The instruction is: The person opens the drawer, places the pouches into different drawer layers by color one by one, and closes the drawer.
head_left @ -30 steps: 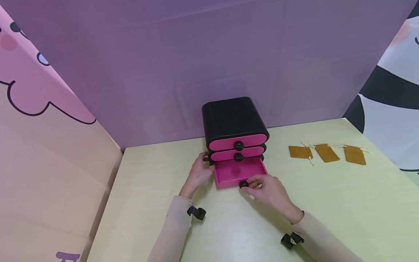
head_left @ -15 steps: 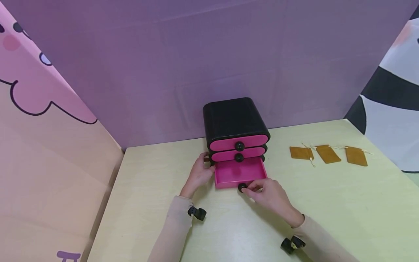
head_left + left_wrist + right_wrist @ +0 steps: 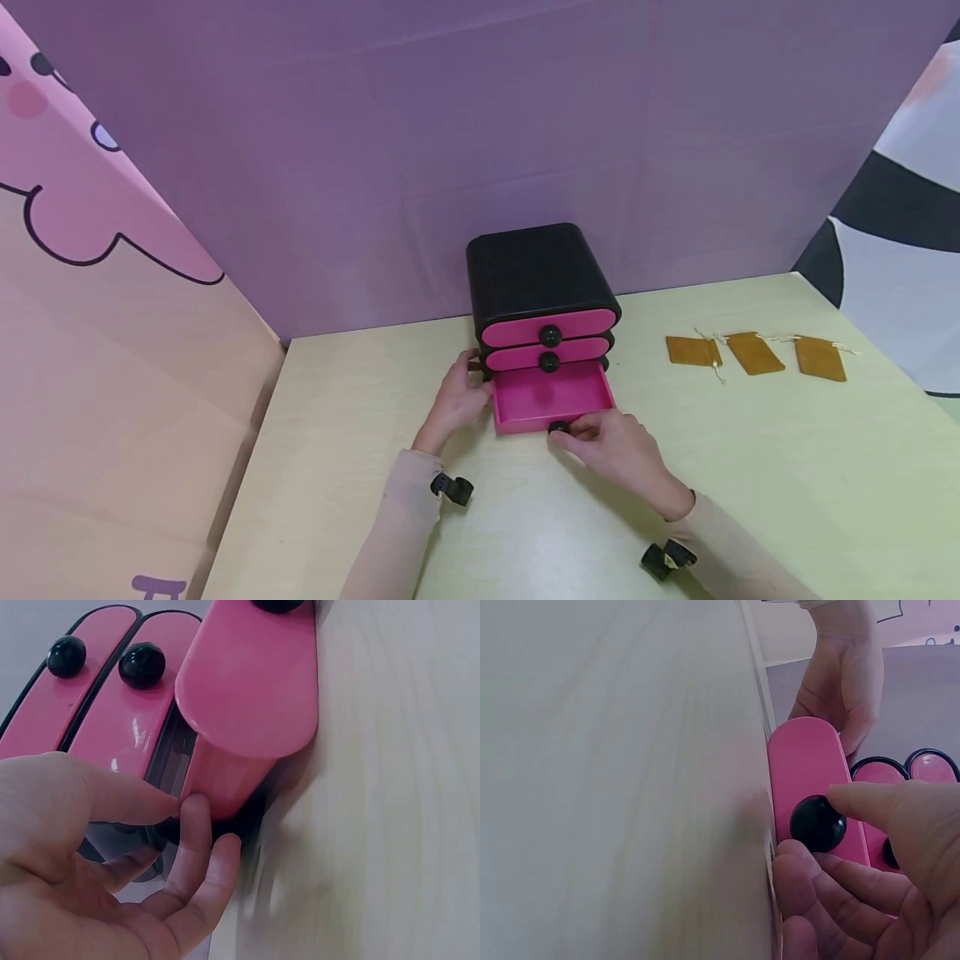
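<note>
A small black cabinet (image 3: 536,271) with pink drawers stands against the back wall. Its bottom drawer (image 3: 551,396) is pulled out, and the inside shows bare pink. My right hand (image 3: 622,450) pinches that drawer's round black knob (image 3: 817,823) between thumb and fingers. At the cabinet's lower left side, my left hand (image 3: 459,396) holds the frame, thumb toward the front and fingers along the side. In the left wrist view its fingertips (image 3: 196,814) lie close by the pulled-out drawer's side; their exact contact is partly hidden. The upper two drawers (image 3: 547,342) are closed.
To the right on the pale wooden table (image 3: 375,400) lie three flat brown drawstring pouches (image 3: 753,354) in a row, with white cords. A purple cloth wall (image 3: 375,167) rises right behind the cabinet. Printed panels flank both sides.
My right hand has shifted very slightly toward me, its fingers settling closer around the knob. The drawer stays pulled out about as far. My left hand keeps its place on the cabinet.
</note>
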### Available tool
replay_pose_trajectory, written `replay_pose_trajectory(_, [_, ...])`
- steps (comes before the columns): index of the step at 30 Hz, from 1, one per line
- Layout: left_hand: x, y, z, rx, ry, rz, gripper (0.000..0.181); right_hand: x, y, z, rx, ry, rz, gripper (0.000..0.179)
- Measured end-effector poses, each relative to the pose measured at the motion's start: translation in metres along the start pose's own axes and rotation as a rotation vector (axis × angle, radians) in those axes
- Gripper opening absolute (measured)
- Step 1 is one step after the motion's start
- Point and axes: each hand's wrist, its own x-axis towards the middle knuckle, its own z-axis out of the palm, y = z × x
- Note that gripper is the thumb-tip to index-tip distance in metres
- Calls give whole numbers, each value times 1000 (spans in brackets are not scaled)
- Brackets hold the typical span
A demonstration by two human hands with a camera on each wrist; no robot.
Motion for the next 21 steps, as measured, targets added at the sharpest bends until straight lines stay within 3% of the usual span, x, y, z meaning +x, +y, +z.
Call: replay_pose_trajectory(21, [-1,1,-1,-4,-4,17,66,-1,-2,-2,-24,-10,-36,31])
